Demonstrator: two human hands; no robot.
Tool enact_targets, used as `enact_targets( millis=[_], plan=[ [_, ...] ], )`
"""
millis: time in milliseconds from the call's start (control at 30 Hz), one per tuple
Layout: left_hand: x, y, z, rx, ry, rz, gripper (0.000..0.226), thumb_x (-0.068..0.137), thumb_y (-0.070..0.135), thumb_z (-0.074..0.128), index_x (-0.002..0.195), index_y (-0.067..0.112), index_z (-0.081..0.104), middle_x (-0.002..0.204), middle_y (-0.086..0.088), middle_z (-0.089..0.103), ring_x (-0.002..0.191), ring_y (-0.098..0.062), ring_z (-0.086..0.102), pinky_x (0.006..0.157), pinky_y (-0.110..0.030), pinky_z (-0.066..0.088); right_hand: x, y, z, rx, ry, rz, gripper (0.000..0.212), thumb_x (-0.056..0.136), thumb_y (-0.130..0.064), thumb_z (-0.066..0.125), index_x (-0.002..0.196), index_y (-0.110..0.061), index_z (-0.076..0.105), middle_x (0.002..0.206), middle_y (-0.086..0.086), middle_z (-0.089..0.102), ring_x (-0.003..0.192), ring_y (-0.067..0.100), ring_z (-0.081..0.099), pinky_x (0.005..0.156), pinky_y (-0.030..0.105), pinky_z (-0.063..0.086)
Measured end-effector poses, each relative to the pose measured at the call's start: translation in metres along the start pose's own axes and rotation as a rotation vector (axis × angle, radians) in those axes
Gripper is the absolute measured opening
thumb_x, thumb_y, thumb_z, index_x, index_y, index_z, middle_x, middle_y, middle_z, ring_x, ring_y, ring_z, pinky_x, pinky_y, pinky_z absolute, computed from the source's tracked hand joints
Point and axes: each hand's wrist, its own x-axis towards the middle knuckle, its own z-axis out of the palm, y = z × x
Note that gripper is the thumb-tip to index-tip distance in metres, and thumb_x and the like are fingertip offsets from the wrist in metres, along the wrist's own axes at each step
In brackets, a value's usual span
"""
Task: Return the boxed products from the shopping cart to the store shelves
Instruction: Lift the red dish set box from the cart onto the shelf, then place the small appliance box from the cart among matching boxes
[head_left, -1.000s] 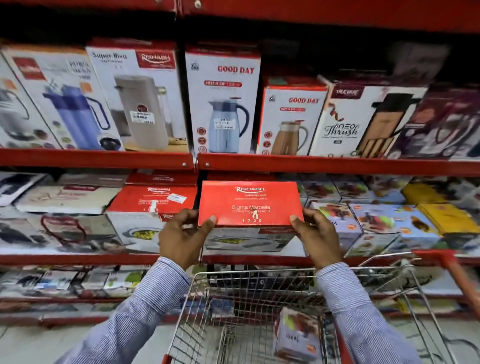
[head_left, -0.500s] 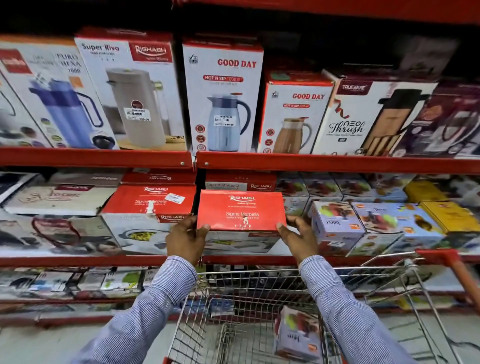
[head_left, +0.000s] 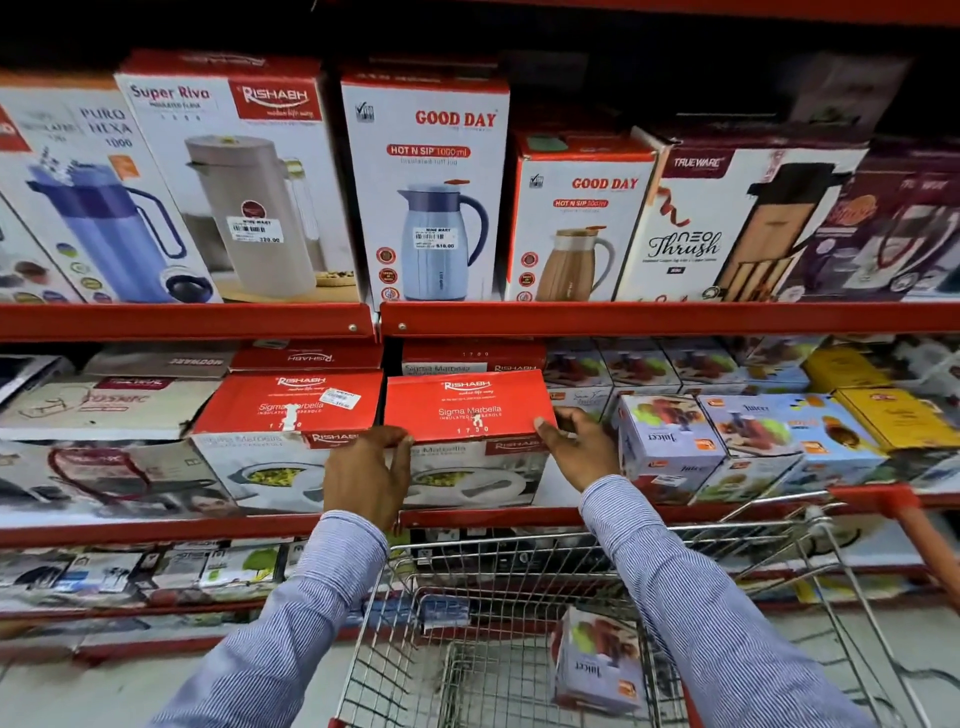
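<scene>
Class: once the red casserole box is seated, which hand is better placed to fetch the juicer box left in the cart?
Probably the right hand: the juicer box lies in the cart below the right forearm; the left hand is farther off.

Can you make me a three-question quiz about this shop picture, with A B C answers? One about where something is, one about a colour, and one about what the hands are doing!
1. Where is the juicer box that is not on a shelf?
A. In the shopping cart
B. On the floor
C. On the top shelf

2. What colour is the top of the casserole box being held?
A. Blue
B. Red
C. Yellow

3. What are the hands doing?
A. Both hanging free
B. Both pushing the cart
C. Both gripping the box

Answers: 1 A, it lies inside the wire basket. 2 B, its lid face is red. 3 C, the left hand and right hand grip its two front corners.
</scene>
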Motion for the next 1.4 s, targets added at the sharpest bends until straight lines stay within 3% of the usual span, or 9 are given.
enact_targets(
  millis=[167,300,400,567,933,1033,1133,1267,1400],
  plan=[
    [-0.014,0.006,-0.001,0.263,-0.143,0.081,0.055,0.081,0.051,0.066,0.129,0.026,0.058,0.124,-0.009,0.05,0.078,-0.031,0.071,0.064,-0.041,0.06,-0.011,0.004,-0.005,-0.043,-0.138,-0.032,0.051,0.089,-0.04,0.06,0.137,-0.026,0.047,0.108,-0.014,0.063,0.113,0.015,0.06,0.071,0.006,0.038],
    [-0.029,0.013,0.004,0.338,-0.188,0.182,0.068,0.08,0.051,0.064,0.139,0.022,0.048,0.145,-0.013,0.034,0.121,-0.04,0.056,0.085,-0.052,0.059,-0.027,0.028,-0.011,-0.246,-0.193,-0.137,0.08,0.089,-0.05,0.055,0.154,-0.024,0.016,0.159,-0.004,0.027,0.146,0.016,0.025,0.114,0.028,0.027],
    [-0.051,0.022,0.019,0.381,-0.277,0.3,0.076,0.085,0.055,0.055,0.151,0.027,0.028,0.164,-0.015,0.011,0.148,-0.043,0.022,0.113,-0.061,0.028,-0.043,0.059,-0.017,-0.584,-0.145,-0.219,0.084,0.091,-0.053,0.046,0.155,-0.022,0.002,0.164,0.003,0.0,0.151,0.024,0.005,0.12,0.039,0.014],
    [-0.099,0.031,0.068,0.383,-0.529,0.425,0.088,0.087,0.054,0.051,0.156,0.031,0.0,0.166,-0.007,-0.018,0.151,-0.042,-0.014,0.119,-0.065,0.0,-0.065,0.11,-0.037,-0.872,-0.165,-0.136,0.087,0.089,-0.047,0.046,0.153,-0.024,-0.008,0.163,0.009,-0.013,0.15,0.035,-0.008,0.121,0.052,0.008],
    [-0.184,0.042,0.193,0.078,-1.114,-0.026,0.09,0.086,0.054,0.062,0.156,0.015,0.02,0.163,-0.005,0.026,0.148,-0.026,0.031,0.119,-0.034,0.03,-0.103,0.257,-0.066,-0.478,-0.296,0.605,0.069,0.089,-0.046,0.056,0.146,-0.012,0.036,0.138,0.018,0.055,0.127,0.033,0.052,0.1,0.031,0.042],
    [-0.201,0.052,0.231,-0.061,-1.266,-0.108,0.064,0.092,0.039,0.062,0.148,0.019,0.041,0.154,-0.002,0.042,0.142,-0.027,0.041,0.113,-0.029,0.036,-0.098,0.301,-0.057,-0.407,-0.398,0.704,0.068,0.083,-0.061,0.047,0.119,-0.004,0.053,0.111,0.02,0.062,0.125,0.033,0.052,0.084,0.028,0.038],
    [-0.211,0.056,0.259,-0.135,-1.206,-0.342,0.064,0.088,0.035,0.069,0.143,0.01,0.046,0.145,-0.01,0.052,0.133,-0.03,0.05,0.109,-0.032,0.041,-0.092,0.326,-0.048,-0.316,-0.379,0.739,0.025,0.093,-0.032,0.056,0.084,-0.009,0.06,0.084,0.016,0.06,0.094,0.025,0.057,0.062,0.021,0.038],
    [-0.219,0.052,0.284,-0.2,-1.072,-0.621,0.061,0.08,0.026,0.079,0.131,0.005,0.055,0.132,-0.016,0.062,0.122,-0.032,0.059,0.104,-0.038,0.048,-0.09,0.349,-0.039,-0.228,-0.377,0.737,0.035,0.097,-0.022,0.047,0.121,0.0,0.059,0.127,0.022,0.059,0.117,0.033,0.056,0.056,0.005,0.037],
    [-0.22,0.05,0.292,-0.219,-1.051,-0.701,0.058,0.077,0.02,0.078,0.129,0.003,0.057,0.127,-0.018,0.064,0.119,-0.033,0.061,0.102,-0.041,0.05,-0.092,0.358,-0.035,-0.123,-0.354,0.758,0.036,0.096,-0.015,0.046,0.125,0.004,0.057,0.133,0.024,0.057,0.123,0.037,0.054,0.074,0.019,0.042]
  ],
)
